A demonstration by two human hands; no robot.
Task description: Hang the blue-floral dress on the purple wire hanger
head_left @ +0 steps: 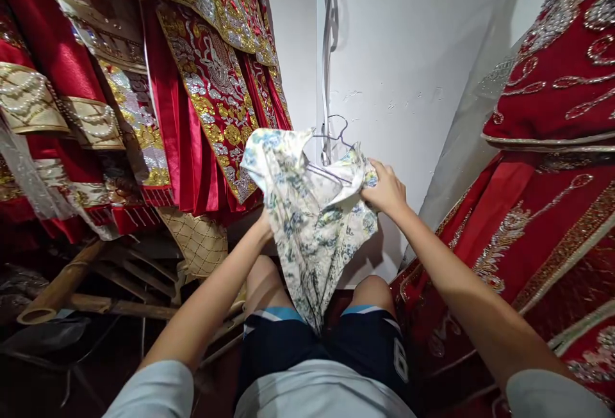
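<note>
A pale floral-print garment (312,226) with a V-shaped neckline hangs in front of me, its lower end narrowing to a point above my lap. A thin dark clothes hanger (339,135) is inside its shoulders, with the hook showing above the neckline. My right hand (385,189) is closed on the shoulder at the right, fingers behind the cloth. On the other side, my left hand (267,225) goes behind the garment; its fingers are hidden by the fabric, so its grip does not show.
Red embroidered robes (216,79) with gold and silver trim hang on the left. A beaded red gown (552,149) stands close on the right. White wall (408,40) lies ahead, with a pale strip (328,40) running down it. Bamboo poles (62,283) are low at the left.
</note>
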